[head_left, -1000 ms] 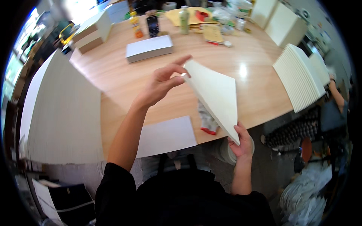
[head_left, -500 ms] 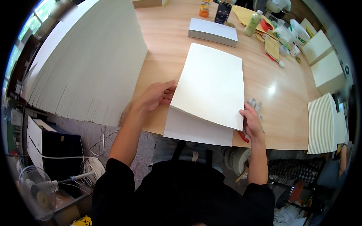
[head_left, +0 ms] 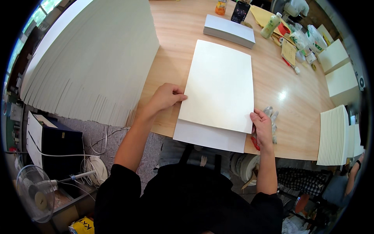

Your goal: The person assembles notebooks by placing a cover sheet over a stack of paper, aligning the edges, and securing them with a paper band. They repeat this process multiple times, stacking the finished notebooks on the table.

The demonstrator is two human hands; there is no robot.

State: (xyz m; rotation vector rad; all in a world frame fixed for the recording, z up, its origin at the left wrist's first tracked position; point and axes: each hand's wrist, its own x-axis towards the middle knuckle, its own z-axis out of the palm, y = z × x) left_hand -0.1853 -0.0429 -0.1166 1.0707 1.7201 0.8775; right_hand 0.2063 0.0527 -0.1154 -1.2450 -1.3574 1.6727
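Observation:
A thin cream-white paper block [head_left: 219,84], its face blank, lies in front of me over a white sheet [head_left: 210,136] that sticks out along the near side. My left hand [head_left: 167,96] has its fingers curled and closed at the block's left edge, thumb and forefinger on the rim. At the lower right corner, my right hand [head_left: 261,125] grips the block with the thumb on top; its other fingers are partly hidden. A red-handled tool [head_left: 255,143] and a crumpled grey glove-like item [head_left: 274,123] lie beside my right hand.
A tall paper stack [head_left: 93,62] rises at the left of the wooden table [head_left: 300,128]. Farther back are a white sheet pile [head_left: 229,30], a phone [head_left: 240,11] and bottles [head_left: 271,25]. Stacked cream blocks [head_left: 333,136] line the right edge. A person's arm shows at far right.
The block's near edge has come down flatter over the white sheet. My left hand has gone from fingers spread beside it to closed at its left edge. The right hand keeps its corner.

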